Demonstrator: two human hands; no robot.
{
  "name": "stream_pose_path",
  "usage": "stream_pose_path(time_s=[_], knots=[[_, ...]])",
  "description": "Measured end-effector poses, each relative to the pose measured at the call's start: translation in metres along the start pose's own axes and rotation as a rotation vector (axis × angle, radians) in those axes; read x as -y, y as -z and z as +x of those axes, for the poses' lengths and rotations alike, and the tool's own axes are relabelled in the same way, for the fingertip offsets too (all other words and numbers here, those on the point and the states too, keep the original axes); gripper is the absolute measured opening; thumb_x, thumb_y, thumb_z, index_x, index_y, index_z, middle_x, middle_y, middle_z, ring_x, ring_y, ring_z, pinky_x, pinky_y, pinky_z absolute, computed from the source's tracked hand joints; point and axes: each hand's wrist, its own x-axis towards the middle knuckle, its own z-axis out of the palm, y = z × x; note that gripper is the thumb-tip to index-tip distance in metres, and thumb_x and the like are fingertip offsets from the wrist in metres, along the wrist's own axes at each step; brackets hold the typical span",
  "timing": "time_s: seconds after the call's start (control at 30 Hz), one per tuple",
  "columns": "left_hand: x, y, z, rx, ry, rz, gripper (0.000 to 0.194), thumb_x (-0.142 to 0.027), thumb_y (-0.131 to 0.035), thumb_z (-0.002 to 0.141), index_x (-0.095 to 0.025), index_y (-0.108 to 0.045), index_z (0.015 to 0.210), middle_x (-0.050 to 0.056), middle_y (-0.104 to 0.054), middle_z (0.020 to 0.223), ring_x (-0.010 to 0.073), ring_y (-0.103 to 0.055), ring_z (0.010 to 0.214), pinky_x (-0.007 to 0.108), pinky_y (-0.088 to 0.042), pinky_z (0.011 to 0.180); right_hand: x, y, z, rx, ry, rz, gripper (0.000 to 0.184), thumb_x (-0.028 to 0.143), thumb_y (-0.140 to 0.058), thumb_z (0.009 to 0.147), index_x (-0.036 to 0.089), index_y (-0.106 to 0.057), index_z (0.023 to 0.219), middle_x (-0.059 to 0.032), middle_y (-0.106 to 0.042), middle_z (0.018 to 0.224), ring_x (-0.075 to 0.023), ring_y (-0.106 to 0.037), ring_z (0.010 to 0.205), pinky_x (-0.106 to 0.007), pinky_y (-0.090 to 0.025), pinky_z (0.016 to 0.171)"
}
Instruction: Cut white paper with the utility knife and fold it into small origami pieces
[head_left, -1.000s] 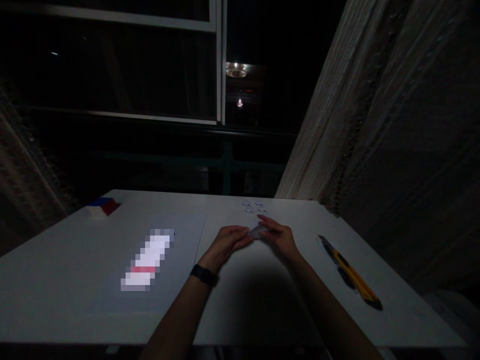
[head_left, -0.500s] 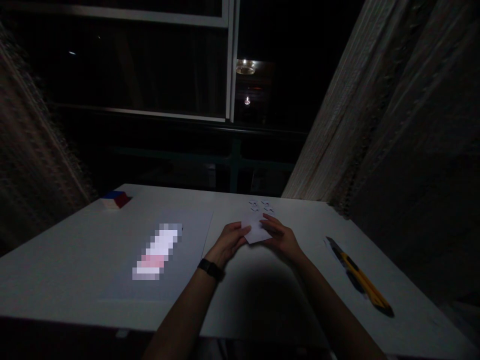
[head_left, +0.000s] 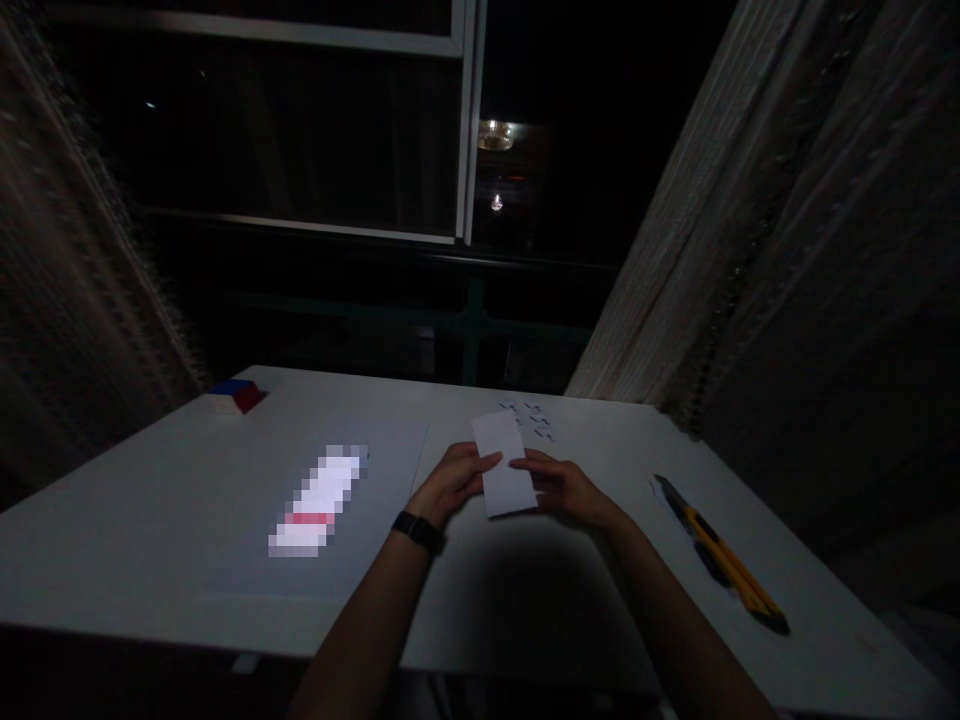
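Note:
Between my two hands is a small white piece of paper (head_left: 504, 490), an upright rectangle tilted slightly to the left. My left hand (head_left: 452, 482) grips its left edge, the thumb lying on the front and a dark band around the wrist. From the right side my right hand (head_left: 564, 487) pinches the same paper, thumb and fingers at its edge. Just beyond the paper, several small dark printed or drawn marks (head_left: 538, 420) show on the white table; the paper hides part of them, and what they are on is too dim to tell.
A yellow and black utility knife (head_left: 720, 550) lies on the white table (head_left: 450, 630) at right. Left of my hands, a large pale sheet (head_left: 382, 500) bears a bright pixelated screen-like shape (head_left: 319, 500). A blue, red and white block (head_left: 236, 396) sits at the far left corner. Curtains and a dark window stand behind.
The paper has turned from a short, angled shape into a taller upright rectangle reaching higher and lower. My right hand has shifted slightly down along its edge, and the view has moved a little.

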Motion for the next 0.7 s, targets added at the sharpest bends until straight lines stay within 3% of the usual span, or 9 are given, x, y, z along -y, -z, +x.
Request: stream_pose_path(time_s=[0.1, 0.23, 0.4, 0.57, 0.7], knots=[[0.002, 0.0, 0.0, -0.009, 0.017, 0.084, 0.03, -0.017, -0.077, 0.06, -0.005, -0.066, 0.086, 0.013, -0.069, 0.082, 0.0175, -0.065, 0.068, 0.026, -0.052, 0.062, 0.001, -0.004, 0.001, 0.011, 0.049, -0.076, 0.04, 0.031, -0.071, 0.068, 0.025, -0.066, 0.107, -0.0085, -0.053, 0.123, -0.0242, -0.054, 0.11, -0.04, -0.044, 0.092], [0.007, 0.001, 0.004, -0.033, -0.031, 0.134, 0.031, -0.022, -0.078, 0.059, -0.007, -0.067, 0.083, 0.012, -0.069, 0.082, 0.0176, -0.064, 0.068, 0.025, -0.051, 0.06, -0.002, -0.011, 0.005, -0.105, 0.055, -0.148, 0.025, 0.037, -0.071, 0.066, 0.023, -0.073, 0.087, -0.0075, -0.064, 0.105, -0.023, -0.059, 0.099, -0.038, -0.044, 0.088], [0.008, -0.001, 0.005, -0.057, -0.093, 0.178, 0.033, -0.028, -0.079, 0.058, -0.007, -0.067, 0.08, 0.01, -0.069, 0.077, 0.0157, -0.063, 0.065, 0.022, -0.049, 0.057, -0.004, -0.013, 0.006, -0.224, -0.038, -0.046, 0.03, 0.045, -0.068, 0.068, 0.017, -0.073, 0.073, -0.0067, -0.068, 0.083, -0.0189, -0.061, 0.076, -0.033, -0.048, 0.073], [0.009, -0.009, 0.003, -0.03, -0.127, 0.226, 0.033, -0.033, -0.078, 0.057, -0.007, -0.066, 0.074, 0.006, -0.065, 0.064, 0.0127, -0.059, 0.054, 0.021, -0.045, 0.05, -0.007, -0.016, 0.005, -0.237, -0.144, 0.157, 0.031, 0.043, -0.071, 0.065, 0.013, -0.072, 0.072, -0.0055, -0.069, 0.072, -0.0154, -0.06, 0.064, -0.029, -0.048, 0.065], [0.012, -0.015, 0.004, -0.109, -0.17, 0.275, 0.034, -0.04, -0.077, 0.057, -0.01, -0.06, 0.058, 0.001, -0.058, 0.052, 0.0087, -0.052, 0.046, 0.019, -0.041, 0.046, -0.014, -0.019, 0.01, -0.412, -0.203, 0.202, 0.032, 0.042, -0.073, 0.061, 0.011, -0.07, 0.068, -0.0056, -0.067, 0.062, -0.014, -0.058, 0.054, -0.026, -0.048, 0.054]])
